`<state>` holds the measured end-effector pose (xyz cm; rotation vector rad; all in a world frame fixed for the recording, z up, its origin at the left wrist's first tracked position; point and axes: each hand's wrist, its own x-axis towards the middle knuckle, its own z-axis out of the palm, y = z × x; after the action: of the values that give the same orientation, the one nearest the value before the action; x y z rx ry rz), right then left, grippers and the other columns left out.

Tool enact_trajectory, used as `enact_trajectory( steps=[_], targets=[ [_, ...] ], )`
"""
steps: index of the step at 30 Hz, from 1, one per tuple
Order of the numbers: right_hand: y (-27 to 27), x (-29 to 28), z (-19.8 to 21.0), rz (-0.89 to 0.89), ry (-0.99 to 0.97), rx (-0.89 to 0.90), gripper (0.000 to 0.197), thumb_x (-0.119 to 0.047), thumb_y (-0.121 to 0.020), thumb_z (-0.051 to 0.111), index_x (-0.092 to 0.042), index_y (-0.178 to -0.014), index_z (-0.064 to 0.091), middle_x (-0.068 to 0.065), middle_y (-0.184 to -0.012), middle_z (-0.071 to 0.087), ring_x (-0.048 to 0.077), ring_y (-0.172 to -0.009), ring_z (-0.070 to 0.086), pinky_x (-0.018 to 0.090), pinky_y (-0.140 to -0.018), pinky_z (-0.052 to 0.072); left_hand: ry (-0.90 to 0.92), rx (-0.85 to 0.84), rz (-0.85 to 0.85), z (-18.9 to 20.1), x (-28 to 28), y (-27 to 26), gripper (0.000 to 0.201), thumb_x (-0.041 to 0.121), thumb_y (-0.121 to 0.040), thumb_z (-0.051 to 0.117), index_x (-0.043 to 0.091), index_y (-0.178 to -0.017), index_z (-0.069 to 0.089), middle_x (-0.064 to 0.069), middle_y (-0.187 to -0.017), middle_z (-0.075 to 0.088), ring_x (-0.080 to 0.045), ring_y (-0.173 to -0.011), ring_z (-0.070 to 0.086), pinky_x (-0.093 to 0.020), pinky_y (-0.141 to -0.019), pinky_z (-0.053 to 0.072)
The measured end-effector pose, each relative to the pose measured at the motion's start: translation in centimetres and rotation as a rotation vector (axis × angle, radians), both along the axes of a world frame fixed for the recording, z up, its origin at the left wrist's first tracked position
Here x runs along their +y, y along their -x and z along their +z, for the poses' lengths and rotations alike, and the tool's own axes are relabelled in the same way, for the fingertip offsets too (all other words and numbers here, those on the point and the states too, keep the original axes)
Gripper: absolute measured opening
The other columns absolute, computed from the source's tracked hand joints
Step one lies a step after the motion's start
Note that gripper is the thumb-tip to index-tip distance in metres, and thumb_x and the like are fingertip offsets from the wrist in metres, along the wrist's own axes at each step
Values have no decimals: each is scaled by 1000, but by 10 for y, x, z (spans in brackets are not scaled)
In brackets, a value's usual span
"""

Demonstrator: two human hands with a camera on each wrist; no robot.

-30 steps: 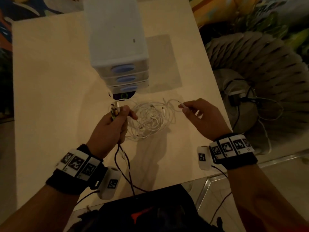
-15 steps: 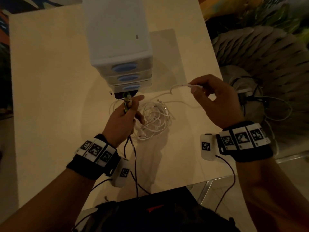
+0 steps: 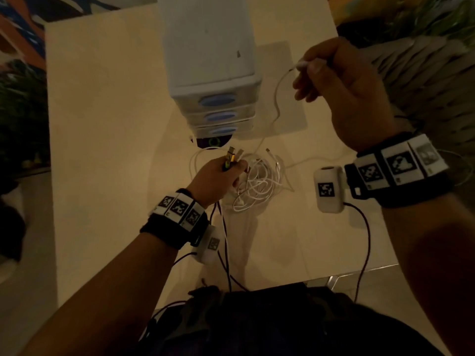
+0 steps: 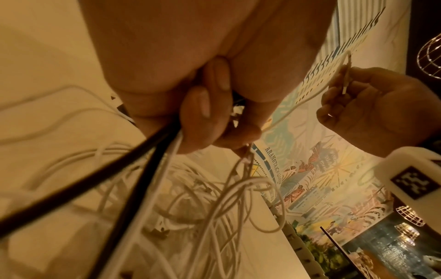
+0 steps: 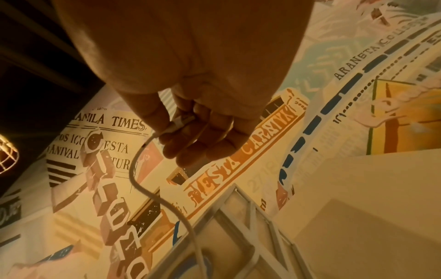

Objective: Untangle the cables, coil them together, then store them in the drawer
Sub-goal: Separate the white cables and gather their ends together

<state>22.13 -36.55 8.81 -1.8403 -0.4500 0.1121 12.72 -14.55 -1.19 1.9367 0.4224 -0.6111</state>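
A tangle of white cables [image 3: 259, 183] lies on the pale table [image 3: 108, 155] in front of a small grey drawer unit [image 3: 213, 80] with three blue-handled drawers, all closed. My left hand [image 3: 218, 178] grips a bunch of cable ends, their plugs [image 3: 231, 158] sticking up, with black and white cables [image 4: 152, 156] trailing below the fist. My right hand [image 3: 341, 83] is raised high to the right of the drawers and pinches the plug of one white cable [image 5: 176, 122], which hangs in a curve [image 3: 277, 98] down to the tangle.
A round dark device [image 3: 212, 142] sits at the foot of the drawer unit. A woven wicker seat [image 3: 424, 80] with other cables stands beyond the table's right edge. A colourful mural wall [image 5: 238, 151] is behind.
My right hand has lifted up and to the right, drawing the white cable end out of the tangle. The left hand stays in place on its bunch of plugs.
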Motion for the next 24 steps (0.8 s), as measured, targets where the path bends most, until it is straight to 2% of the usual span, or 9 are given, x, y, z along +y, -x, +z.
enact_trajectory(
  steps=[4, 7, 9, 11, 14, 17, 19, 22, 24],
  targets=[
    [-3, 17, -14, -23, -2, 44, 14, -22, -103, 44, -15, -106, 55, -4, -88, 66, 13, -76, 64, 28, -70, 49, 121, -24, 38, 4, 6, 6, 26, 42, -98, 61, 19, -98, 73, 10, -64, 60, -1, -47, 48, -22, -53, 38],
    [-2, 24, -29, -65, 26, 96, 14, -19, -104, 45, -10, -108, 56, -3, -85, 66, 9, -71, 63, 21, -66, 47, 103, -84, 48, 6, 7, 11, 17, 41, -97, 63, 24, -94, 67, 9, -72, 68, 4, -45, 49, -21, -55, 39],
    [0, 24, -35, -83, 63, 109, 15, -21, -104, 46, -12, -109, 57, -5, -84, 67, 10, -72, 64, 23, -67, 49, 91, -114, 55, 6, 9, 13, 18, 39, -99, 61, 23, -95, 66, 5, -84, 74, 4, -45, 48, -26, -58, 38],
    [2, 23, -39, -104, 67, 122, 15, -24, -103, 47, -15, -108, 58, -6, -84, 68, 12, -72, 65, 27, -68, 50, 84, -118, 86, 4, 11, 14, 19, 38, -100, 58, 22, -93, 66, 4, -89, 76, 2, -45, 46, -27, -57, 38],
    [6, 19, -38, -124, 24, 135, 12, -25, -102, 49, -19, -106, 59, -6, -82, 68, 13, -70, 65, 29, -67, 51, 53, -99, 127, -1, 15, 17, 22, 40, -101, 56, 21, -96, 67, 7, -90, 77, -5, -43, 43, -28, -55, 38],
    [11, 18, -35, -120, 27, 175, 11, -24, -101, 51, -20, -106, 60, -4, -82, 68, 16, -70, 64, 30, -67, 51, 28, -107, 115, -4, 17, 19, 25, 40, -102, 55, 19, -101, 67, 9, -90, 76, -3, -42, 42, -28, -54, 38],
    [17, 16, -37, -103, 66, 219, 10, -20, -101, 53, -23, -106, 61, -2, -84, 68, 16, -72, 64, 30, -69, 52, 6, -133, 97, -3, 16, 20, 24, 39, -102, 54, 18, -101, 67, 9, -89, 76, 2, -45, 48, -28, -57, 39],
    [30, 10, -48, -74, 148, 250, 11, -24, -101, 54, -26, -109, 63, -3, -88, 71, 17, -77, 69, 39, -75, 56, -27, -154, 74, -6, 16, 22, 23, 40, -102, 54, 23, -96, 66, 13, -87, 75, 6, -56, 54, -32, -65, 43],
    [40, 4, -58, -57, 169, 257, 17, -28, -101, 56, -25, -116, 62, -1, -91, 73, 18, -79, 72, 44, -78, 58, -30, -141, 94, -8, 17, 23, 23, 42, -102, 53, 27, -90, 66, 14, -86, 75, 3, -59, 54, -33, -68, 44]
  ],
)
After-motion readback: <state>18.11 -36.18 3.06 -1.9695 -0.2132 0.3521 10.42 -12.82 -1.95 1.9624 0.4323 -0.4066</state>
